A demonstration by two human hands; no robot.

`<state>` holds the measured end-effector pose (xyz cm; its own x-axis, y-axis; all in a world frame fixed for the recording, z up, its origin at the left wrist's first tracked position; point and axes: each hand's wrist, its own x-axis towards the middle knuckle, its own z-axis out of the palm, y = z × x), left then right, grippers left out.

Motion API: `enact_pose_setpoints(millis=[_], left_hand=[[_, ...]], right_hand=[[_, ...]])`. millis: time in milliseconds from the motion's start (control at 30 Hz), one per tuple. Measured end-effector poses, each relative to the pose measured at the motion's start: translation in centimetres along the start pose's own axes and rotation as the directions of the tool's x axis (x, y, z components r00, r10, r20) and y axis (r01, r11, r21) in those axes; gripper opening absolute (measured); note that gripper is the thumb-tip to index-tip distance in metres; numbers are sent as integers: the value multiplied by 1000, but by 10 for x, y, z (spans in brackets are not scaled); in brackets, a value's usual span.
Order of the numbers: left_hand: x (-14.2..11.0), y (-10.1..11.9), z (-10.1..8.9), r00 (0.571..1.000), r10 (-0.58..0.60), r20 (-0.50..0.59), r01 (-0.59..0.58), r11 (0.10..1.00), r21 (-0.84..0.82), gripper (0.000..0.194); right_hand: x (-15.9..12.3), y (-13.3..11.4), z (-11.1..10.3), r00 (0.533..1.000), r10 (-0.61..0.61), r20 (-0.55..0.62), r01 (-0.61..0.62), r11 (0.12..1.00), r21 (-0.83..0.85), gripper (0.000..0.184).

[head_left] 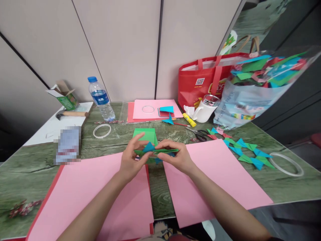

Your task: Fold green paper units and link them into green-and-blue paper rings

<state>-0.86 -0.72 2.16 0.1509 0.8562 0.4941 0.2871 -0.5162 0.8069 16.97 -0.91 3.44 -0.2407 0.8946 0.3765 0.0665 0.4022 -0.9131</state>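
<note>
Between my two hands is a folded paper piece in green and blue [149, 147], held a little above the table. My left hand [132, 155] pinches its blue part between thumb and fingers. On the other side, my right hand [177, 154] grips the layered green end, fingers above and thumb below. Just behind them lies a green folded paper [144, 134], partly covered by my left fingers. Some blue paper shows beneath the hands, too hidden to make out its shape.
Pink sheets [100, 194] lie left and right. Behind are a water bottle [101, 100], hammer [72, 113], scissors [200, 135], glue stick [189, 119], white mug [206, 110] and red bag [194, 80]. At right are a linked paper ring [258, 152] and a plastic bag of folded pieces [260, 83].
</note>
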Motion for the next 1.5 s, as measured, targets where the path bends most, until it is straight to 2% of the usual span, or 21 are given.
enact_pose_setpoints(millis=[100,167,267,467,600,833,1000,1200,1500], left_hand=[[2,1,-1,999,29,36,-29,999,17,17],[3,2,-2,997,52,58,-53,999,0,9],[4,2,-2,996,53,66,-52,999,-15,8],[3,2,0,997,46,60,-46,999,-1,7],[2,3,1,999,17,36,-17,1000,-7,6],[3,1,0,993,45,109,-28,989,-146,11],[5,3,-1,990,52,129,-19,970,-240,12],[5,4,0,991,29,129,9,959,-283,13],[4,3,1,990,65,126,-26,957,-290,15]], right_hand=[[1,-1,-2,998,-51,31,52,999,-11,13],[2,-2,-2,997,-68,34,69,997,-20,11],[1,-4,-2,996,-58,64,60,998,-31,12],[-2,-4,-2,995,47,92,-50,998,27,23],[-1,-5,-1,996,43,79,-44,999,5,18],[0,-6,-2,995,45,87,-45,999,5,16],[0,-3,-2,999,36,37,-35,999,-18,11],[2,-4,-2,998,48,-27,-49,999,-21,11],[2,-5,-2,997,54,-46,-56,998,-41,12]])
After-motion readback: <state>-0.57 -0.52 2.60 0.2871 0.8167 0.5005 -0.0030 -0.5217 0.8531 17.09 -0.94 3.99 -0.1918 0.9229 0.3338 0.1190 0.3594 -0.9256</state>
